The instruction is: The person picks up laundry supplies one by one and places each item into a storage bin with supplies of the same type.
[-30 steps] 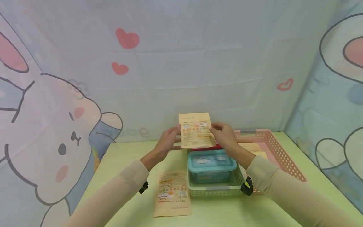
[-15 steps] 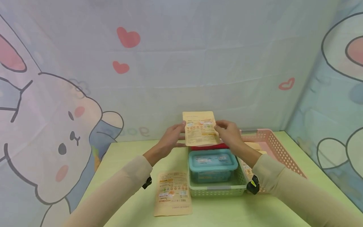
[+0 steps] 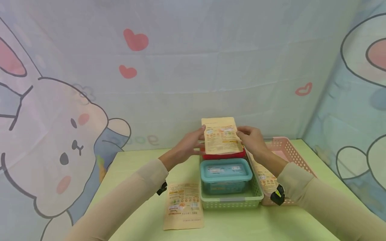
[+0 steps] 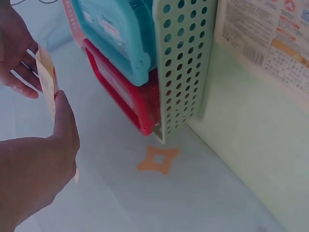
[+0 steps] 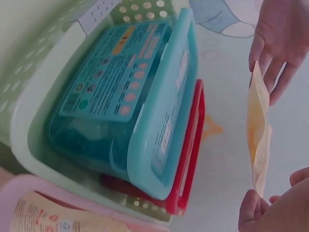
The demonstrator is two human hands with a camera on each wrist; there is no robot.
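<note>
A flat cream-yellow printed pouch (image 3: 222, 135) is held up between both hands, its text side toward the head camera. At its left edge my left hand (image 3: 190, 143) pinches it, thumb at the front edge. My right hand (image 3: 252, 140) pinches the right edge. In the right wrist view the pouch (image 5: 258, 130) appears nearly edge-on. Behind and above the far end of the green basket (image 3: 232, 203) it overlaps a red-lidded box (image 3: 224, 156). Nearer in that basket sits a turquoise lidded box (image 3: 226, 174).
Another printed pouch (image 3: 184, 207) lies flat on the green table (image 3: 141, 214), left of the green basket. On the right stands a pink basket (image 3: 297, 160) with more pouches (image 3: 265, 175) in it, partly behind the right forearm. A printed cloth backdrop (image 3: 217, 67) rises behind the table.
Both hands have shifted to the right with the pouch between them, little by little. The baskets, boxes and the pouch on the table stay put.
</note>
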